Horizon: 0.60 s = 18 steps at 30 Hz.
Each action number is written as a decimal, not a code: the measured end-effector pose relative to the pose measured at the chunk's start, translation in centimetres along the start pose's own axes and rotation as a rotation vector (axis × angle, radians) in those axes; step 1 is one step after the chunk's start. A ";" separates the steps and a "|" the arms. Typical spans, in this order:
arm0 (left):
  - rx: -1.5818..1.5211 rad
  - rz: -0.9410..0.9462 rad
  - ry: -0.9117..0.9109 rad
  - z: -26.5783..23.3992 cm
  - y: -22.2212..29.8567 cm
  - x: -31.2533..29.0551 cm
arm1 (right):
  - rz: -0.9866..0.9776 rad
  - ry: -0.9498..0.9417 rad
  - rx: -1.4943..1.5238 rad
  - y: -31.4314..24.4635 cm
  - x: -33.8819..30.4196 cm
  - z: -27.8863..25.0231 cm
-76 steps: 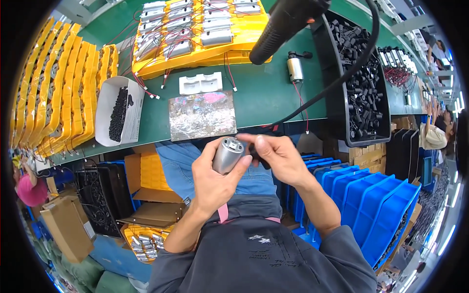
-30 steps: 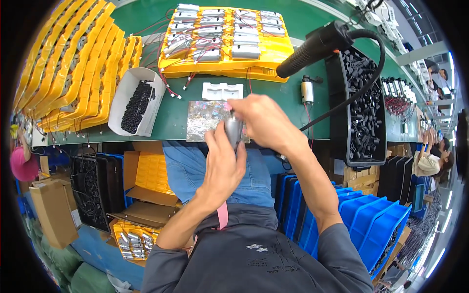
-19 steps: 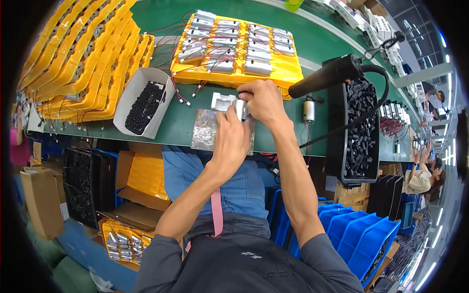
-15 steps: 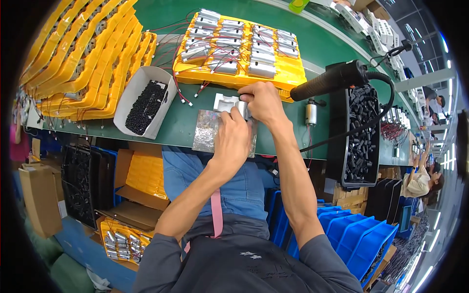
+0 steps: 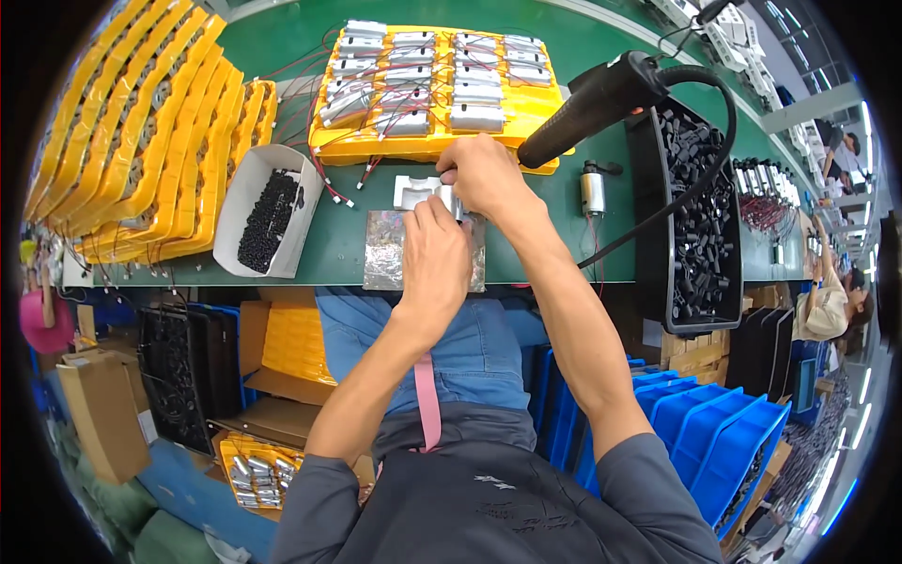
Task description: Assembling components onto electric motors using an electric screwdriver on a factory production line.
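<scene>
Silver motor (image 5: 458,202) pinched between left hand (image 5: 434,258) and right hand (image 5: 484,174), beside white fixture block (image 5: 415,191), green bench (image 5: 564,235)

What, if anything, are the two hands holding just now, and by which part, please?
Both the left hand and the right hand close on a small silvery part between them on the green bench; the hands hide the exact place of the hold.

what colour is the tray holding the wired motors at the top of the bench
Yellow. The tray shows best in the head view, just beyond the right hand.
</scene>
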<state>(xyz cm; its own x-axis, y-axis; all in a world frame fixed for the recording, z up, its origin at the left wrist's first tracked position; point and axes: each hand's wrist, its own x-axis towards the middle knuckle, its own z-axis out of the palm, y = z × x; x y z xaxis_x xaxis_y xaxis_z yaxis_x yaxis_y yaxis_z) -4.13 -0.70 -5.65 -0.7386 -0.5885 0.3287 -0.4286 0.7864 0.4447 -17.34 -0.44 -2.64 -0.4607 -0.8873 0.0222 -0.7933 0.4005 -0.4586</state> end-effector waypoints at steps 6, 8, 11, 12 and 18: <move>-0.221 0.022 0.108 -4.4 -2.5 0.0 | -0.174 0.156 0.068 0.6 -2.1 -0.8; -0.172 -0.118 0.226 -8.2 -5.6 0.0 | -0.353 0.379 0.231 -0.7 -5.3 -2.3; -0.052 -0.339 0.189 -12.3 -13.1 0.4 | -0.643 0.725 0.253 -1.7 -12.5 -7.7; 0.059 -0.341 0.115 -13.1 -15.5 0.7 | -0.603 0.931 0.281 -0.4 -14.8 -8.8; 0.126 -0.276 -0.504 -13.5 -17.0 3.2 | -0.323 0.929 0.957 5.8 -8.5 -10.6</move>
<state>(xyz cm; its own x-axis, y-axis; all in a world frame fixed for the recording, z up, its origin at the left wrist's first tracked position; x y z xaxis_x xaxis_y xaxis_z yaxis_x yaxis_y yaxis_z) 7.79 -18.48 -0.86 -0.7341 -0.6368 -0.2355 -0.6757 0.6512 0.3454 -22.21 11.84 3.94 -0.7049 -0.2798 0.6518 -0.5080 -0.4423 -0.7392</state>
